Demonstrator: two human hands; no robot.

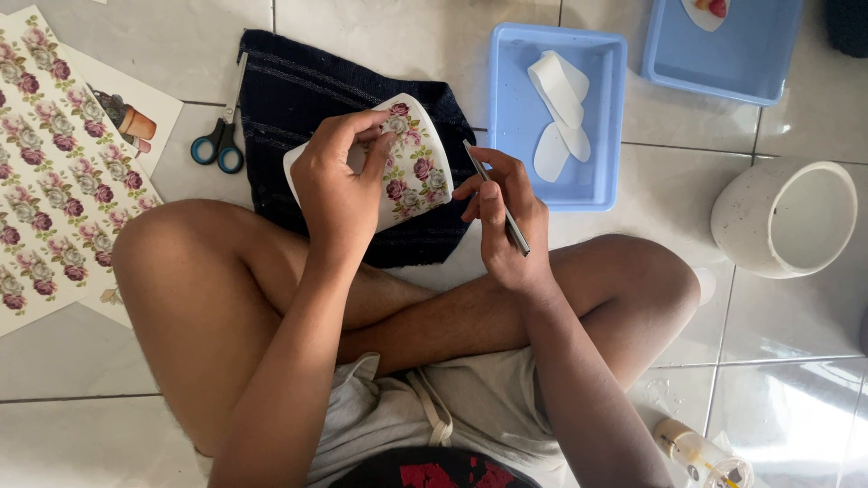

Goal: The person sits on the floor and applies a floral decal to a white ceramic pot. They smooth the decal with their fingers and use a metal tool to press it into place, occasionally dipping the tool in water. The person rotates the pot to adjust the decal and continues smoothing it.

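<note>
My left hand [339, 185] grips a white cup [411, 167] tipped on its side, with a pink rose pattern stuck on its wall. Its fingers press on the pattern near the rim. My right hand [506, 217] holds a thin metal tool [497, 199] like a pen, its tip close to the cup's right edge. Both hands hover above a dark striped cloth [298, 86] on the tiled floor, in front of my crossed legs.
Blue-handled scissors [220, 136] lie left of the cloth. Sheets of rose-patterned paper [54, 172] cover the floor at far left. A blue tray [520, 117] holds white paper pieces [559, 108]; a second blue tray [723, 50] sits behind. A white pot [785, 217] stands right; a small bottle [696, 452] lies below.
</note>
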